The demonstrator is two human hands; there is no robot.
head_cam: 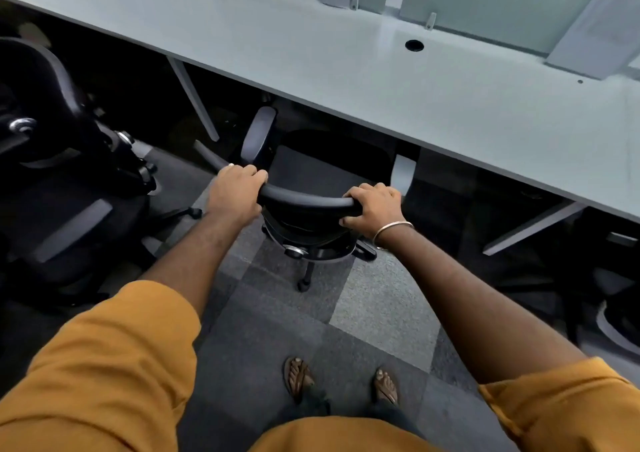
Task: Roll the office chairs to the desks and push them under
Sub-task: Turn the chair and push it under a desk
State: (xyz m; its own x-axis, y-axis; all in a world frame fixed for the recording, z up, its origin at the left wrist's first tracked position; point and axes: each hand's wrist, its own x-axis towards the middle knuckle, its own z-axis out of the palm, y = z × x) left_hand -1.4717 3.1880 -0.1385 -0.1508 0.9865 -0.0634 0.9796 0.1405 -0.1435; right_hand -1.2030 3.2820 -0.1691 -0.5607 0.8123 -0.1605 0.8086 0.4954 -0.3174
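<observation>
— Head view, nearest first: what is showing?
— Two sandalled feet point(341, 380) are standing on grey carpet tiles point(374, 309), with mustard sleeves point(104, 365) low at both sides.
— And the hands?
— The left hand point(235, 192) and the right hand point(375, 207), a bangle point(393, 230) circling its wrist, are each curling a closed grip round the top rail of the black office chair point(308, 202).
— Where is it sitting?
— Its seat is lying partly under the near edge of the pale desk point(381, 81). Another chair point(52, 161) is standing at the left.
</observation>
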